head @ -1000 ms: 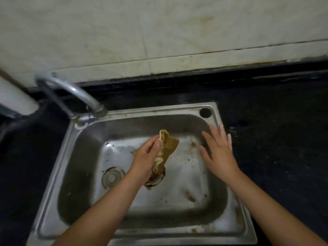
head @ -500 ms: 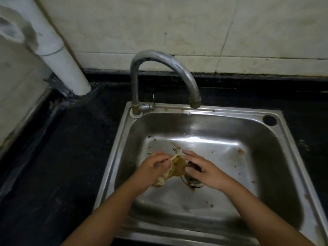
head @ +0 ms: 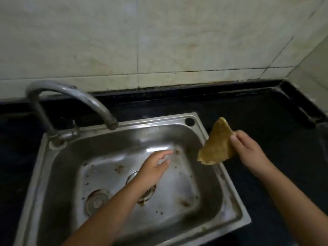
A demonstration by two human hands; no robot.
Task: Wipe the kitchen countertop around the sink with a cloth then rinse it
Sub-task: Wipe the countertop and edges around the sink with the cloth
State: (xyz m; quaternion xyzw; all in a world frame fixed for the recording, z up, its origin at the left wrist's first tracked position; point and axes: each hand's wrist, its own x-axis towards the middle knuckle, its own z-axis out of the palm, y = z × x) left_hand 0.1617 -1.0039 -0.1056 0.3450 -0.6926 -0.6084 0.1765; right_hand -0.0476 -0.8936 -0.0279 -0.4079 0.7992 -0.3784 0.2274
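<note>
Cloth now in right hand

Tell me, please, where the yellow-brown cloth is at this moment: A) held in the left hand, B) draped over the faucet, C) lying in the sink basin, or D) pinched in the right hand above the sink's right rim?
D: the right hand pinches the cloth above the sink rim, while the left hand is empty.

Dim indoor light with a greenish-yellow cast. The pale tiled wall is the brightest area, while the black worktop is nearly featureless shadow. Soft white glare streaks the steel sink basin. The left hand has motion-blurred fingertips. The wide-angle lens bends straight lines near the edges, and detail is soft throughout.
</note>
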